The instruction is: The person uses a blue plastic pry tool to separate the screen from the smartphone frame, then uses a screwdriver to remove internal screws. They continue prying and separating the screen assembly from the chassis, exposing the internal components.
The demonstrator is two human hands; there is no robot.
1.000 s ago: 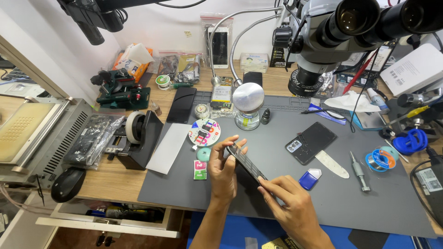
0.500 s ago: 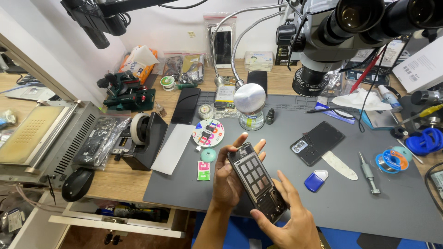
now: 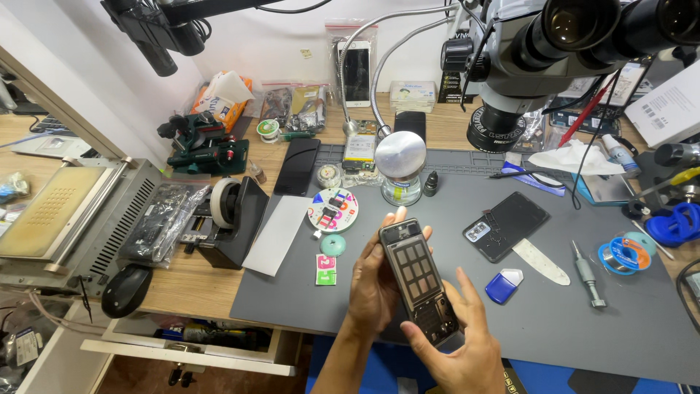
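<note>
I hold a dark phone body (image 3: pixel 421 282) with its back off, its inner parts facing up, above the front of the grey work mat (image 3: pixel 569 314). My left hand (image 3: pixel 373 281) cradles its upper half from the left, fingertips at the top edge. My right hand (image 3: pixel 456 343) grips the lower end, thumb on the right side. A black phone back cover (image 3: pixel 505 225) lies on the mat to the right, beside a pale pry tool (image 3: pixel 541 262) and a blue-and-white plastic piece (image 3: pixel 503 286).
A microscope head (image 3: pixel 525 51) hangs over the back right. A round metal-topped bottle (image 3: pixel 400 168), a coloured round disc (image 3: pixel 332 210), a screwdriver (image 3: pixel 585 273), a tape dispenser (image 3: pixel 232 219) and a heating machine (image 3: pixel 65 219) surround the mat. A black mouse (image 3: pixel 125 290) sits at the front left.
The phone body has turned from edge-on to flat, with its open inside facing me. Both hands have shifted slightly right and nearer to me.
</note>
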